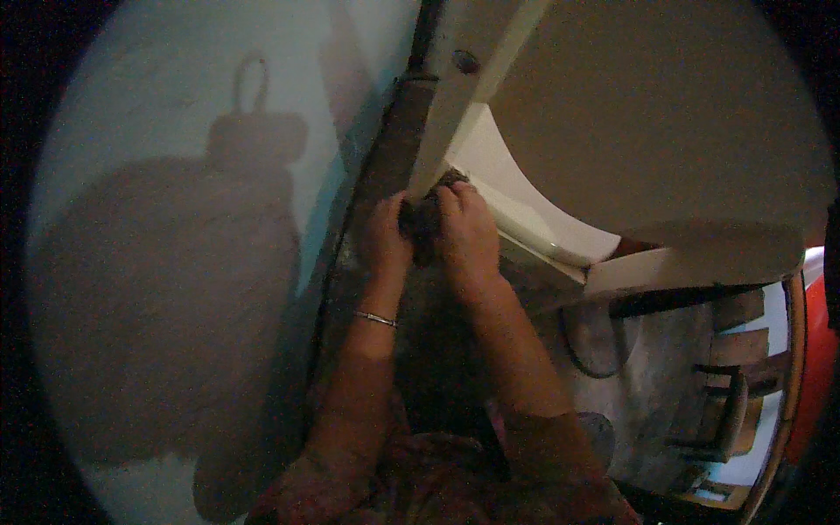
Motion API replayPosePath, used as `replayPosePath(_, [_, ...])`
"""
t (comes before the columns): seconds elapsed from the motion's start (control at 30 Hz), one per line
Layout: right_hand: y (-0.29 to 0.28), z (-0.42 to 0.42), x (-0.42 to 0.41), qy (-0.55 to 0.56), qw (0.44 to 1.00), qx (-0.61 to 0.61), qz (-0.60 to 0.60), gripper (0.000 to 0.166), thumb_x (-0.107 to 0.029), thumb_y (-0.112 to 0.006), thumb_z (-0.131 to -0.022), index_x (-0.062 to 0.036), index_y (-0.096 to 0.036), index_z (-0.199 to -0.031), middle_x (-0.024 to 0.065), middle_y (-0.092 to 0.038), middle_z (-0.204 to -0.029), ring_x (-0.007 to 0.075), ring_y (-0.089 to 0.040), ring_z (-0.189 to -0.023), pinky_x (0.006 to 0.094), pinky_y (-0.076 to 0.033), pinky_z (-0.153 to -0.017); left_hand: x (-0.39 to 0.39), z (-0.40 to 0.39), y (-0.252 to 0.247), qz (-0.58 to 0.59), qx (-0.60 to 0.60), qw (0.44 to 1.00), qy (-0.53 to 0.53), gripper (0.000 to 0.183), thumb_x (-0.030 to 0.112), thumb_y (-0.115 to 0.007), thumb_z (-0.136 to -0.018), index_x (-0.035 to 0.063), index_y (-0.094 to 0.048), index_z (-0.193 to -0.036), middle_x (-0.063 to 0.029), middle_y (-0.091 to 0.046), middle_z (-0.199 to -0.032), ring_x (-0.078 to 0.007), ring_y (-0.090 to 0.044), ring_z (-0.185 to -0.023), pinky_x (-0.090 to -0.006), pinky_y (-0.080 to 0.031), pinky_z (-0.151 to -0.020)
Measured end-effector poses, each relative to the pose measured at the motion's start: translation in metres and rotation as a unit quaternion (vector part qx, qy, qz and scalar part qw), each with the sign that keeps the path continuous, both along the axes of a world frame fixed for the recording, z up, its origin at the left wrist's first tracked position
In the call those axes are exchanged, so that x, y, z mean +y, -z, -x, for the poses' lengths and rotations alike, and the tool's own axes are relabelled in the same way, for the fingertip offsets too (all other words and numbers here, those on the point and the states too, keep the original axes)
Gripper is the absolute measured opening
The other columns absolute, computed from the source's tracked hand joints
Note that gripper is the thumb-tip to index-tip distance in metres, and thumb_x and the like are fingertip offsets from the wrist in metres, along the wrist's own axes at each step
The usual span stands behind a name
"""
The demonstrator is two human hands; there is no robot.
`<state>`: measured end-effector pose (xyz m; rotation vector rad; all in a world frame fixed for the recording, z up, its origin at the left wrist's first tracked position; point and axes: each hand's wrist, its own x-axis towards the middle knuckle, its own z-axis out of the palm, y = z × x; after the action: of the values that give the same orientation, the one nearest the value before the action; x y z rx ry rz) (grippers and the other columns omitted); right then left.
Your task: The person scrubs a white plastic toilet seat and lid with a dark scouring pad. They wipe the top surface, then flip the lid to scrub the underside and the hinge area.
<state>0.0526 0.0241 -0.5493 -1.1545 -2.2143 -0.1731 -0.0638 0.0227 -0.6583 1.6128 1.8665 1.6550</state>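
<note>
A dark, rough-looking bundle [420, 226] is between my two hands, too dim to name more exactly. My right hand [469, 233] has its fingers curled over the bundle's right side and upper end. From the other side my left hand [386, 236] presses against it, with some fingers hidden; a thin metal bracelet [376, 319] circles that wrist. Just beyond my fingers, the near end of a pale beam [453, 108] with a dark round hole meets the corner of a cream frame. A curved white panel [518, 177] lies to the right of that corner.
A pale blue wall [315, 85] rises close on the left, with large shadows on it. A broad brown surface [656, 118] fills the upper right. Below its cream edge [656, 262] are a dark hanging loop [581, 361], the floor [656, 367] and what looks like a chair [732, 413].
</note>
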Motion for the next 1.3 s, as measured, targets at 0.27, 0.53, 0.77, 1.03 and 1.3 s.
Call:
replayPosePath(0.27, [-0.024, -0.026, -0.017, 0.015, 0.99, -0.1, 0.101, 0.037, -0.008, -0.066, -0.069, -0.0107, -0.057, -0.105, 0.0124, -0.053, -0.103, 0.0317, -0.058, -0.09, 0.0413, -0.051, -0.07, 0.001, 0.021, 0.017, -0.013, 0.038, 0.999, -0.013, 0.047, 0.007, -0.069, -0.073, 0.0095, -0.055, -0.118, -0.0131, -0.059, -0.113, -0.0322, -0.057, -0.103, -0.039, -0.047, -0.087])
replayPosePath(0.53, [0.002, -0.133, -0.082, 0.17, 0.973, -0.058, 0.142, 0.055, 0.0, -0.065, -0.067, -0.0099, -0.053, -0.12, 0.0136, -0.05, -0.124, 0.0347, -0.054, -0.109, 0.0421, -0.049, -0.084, 0.006, 0.017, 0.021, 0.064, 0.04, 0.997, -0.02, 0.045, 0.015, -0.069, -0.078, 0.0058, -0.053, -0.119, -0.0144, -0.057, -0.116, -0.0328, -0.055, -0.107, -0.04, -0.045, -0.09])
replayPosePath(0.77, [0.006, -0.143, -0.094, 0.312, 0.926, -0.12, 0.176, 0.066, -0.002, -0.069, -0.069, -0.0023, -0.04, -0.129, 0.0192, -0.049, -0.119, 0.0371, -0.058, -0.101, 0.0426, -0.053, -0.079, 0.01, 0.021, 0.03, 0.051, 0.044, 0.998, -0.01, 0.043, 0.015, -0.068, -0.078, 0.0066, -0.054, -0.118, -0.0145, -0.059, -0.113, -0.0334, -0.055, -0.106, -0.0397, -0.046, -0.089])
replayPosePath(1.03, [-0.003, -0.064, -0.058, 0.228, 0.934, -0.128, 0.244, 0.037, -0.012, -0.061, -0.079, -0.0048, -0.05, -0.114, 0.0168, -0.054, -0.104, 0.035, -0.06, -0.09, 0.0423, -0.054, -0.069, 0.014, 0.027, 0.035, 0.016, 0.031, 0.999, -0.028, 0.042, 0.013, -0.068, -0.078, 0.0056, -0.054, -0.117, -0.0153, -0.059, -0.113, -0.0334, -0.056, -0.105, -0.0402, -0.045, -0.088])
replayPosePath(1.3, [-0.015, -0.061, -0.068, 0.228, 0.925, 0.165, 0.255, 0.029, -0.009, -0.054, -0.082, -0.0053, -0.053, -0.111, 0.0197, -0.053, -0.119, 0.0341, -0.059, -0.095, 0.0439, -0.051, -0.07, 0.008, 0.017, 0.037, 0.032, 0.058, 0.997, -0.046, 0.042, 0.016, -0.069, -0.079, 0.0062, -0.053, -0.117, -0.0152, -0.058, -0.111, -0.0344, -0.053, -0.104, -0.0412, -0.045, -0.087])
